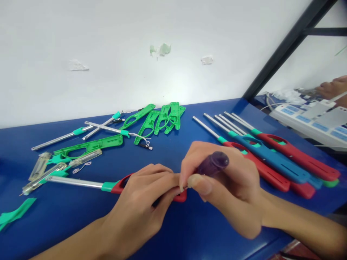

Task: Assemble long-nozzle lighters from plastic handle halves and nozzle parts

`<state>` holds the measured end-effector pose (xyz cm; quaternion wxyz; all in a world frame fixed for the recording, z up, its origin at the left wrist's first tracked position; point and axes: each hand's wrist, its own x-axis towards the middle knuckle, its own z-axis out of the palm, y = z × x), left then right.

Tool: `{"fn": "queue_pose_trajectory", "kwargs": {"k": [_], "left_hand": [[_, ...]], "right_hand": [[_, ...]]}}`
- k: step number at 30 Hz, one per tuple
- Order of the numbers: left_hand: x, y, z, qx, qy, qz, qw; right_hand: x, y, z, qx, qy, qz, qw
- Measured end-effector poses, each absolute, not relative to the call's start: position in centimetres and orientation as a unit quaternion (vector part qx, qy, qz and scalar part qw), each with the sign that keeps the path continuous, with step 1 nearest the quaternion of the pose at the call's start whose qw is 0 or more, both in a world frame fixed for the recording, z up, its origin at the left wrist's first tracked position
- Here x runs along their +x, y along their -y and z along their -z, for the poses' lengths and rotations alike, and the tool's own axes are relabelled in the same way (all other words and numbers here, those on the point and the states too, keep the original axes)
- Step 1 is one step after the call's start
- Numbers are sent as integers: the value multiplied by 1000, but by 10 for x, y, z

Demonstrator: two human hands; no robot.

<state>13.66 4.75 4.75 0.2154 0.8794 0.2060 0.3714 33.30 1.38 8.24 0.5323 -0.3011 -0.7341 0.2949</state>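
A red gas lighter (180, 196) with a teal collar and a long metal tube lies on the blue table, tube pointing left. My left hand (143, 195) is closed over its body and hides most of it. Above the lighter's right end, my right hand (227, 187) grips a screwdriver (213, 163) with a dark purple handle. The fingertips of both hands meet there, so the screwdriver's tip is mostly hidden. Left of my hands lie clear fuel tanks (85, 158), teal parts and a small bent metal piece (82, 167).
Several green casing halves (148, 126) and metal tubes (61, 139) with wires lie at the back. Several whole lighters (271, 151), red and blue, are lined up at right. Beyond a black frame post (282, 54) are a power strip (311, 124) and another person's hand (332, 88).
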Motion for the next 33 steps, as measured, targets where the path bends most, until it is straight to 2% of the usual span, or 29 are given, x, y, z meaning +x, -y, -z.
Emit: {"fn": "queue_pose_trajectory", "kwargs": {"k": [14, 22, 27, 33], "left_hand": [[136, -47, -44, 884, -196, -381, 187], [137, -45, -41, 871, -203, -388, 222], [137, -46, -42, 880, -213, -366, 216], [135, -47, -42, 877, -208, -375, 217]], "right_hand": [[335, -13, -80, -300, 744, -293, 520], [331, -15, -78, -328, 739, -303, 504], [333, -17, -78, -313, 738, -291, 522], [339, -13, -91, -264, 680, -453, 512]]}}
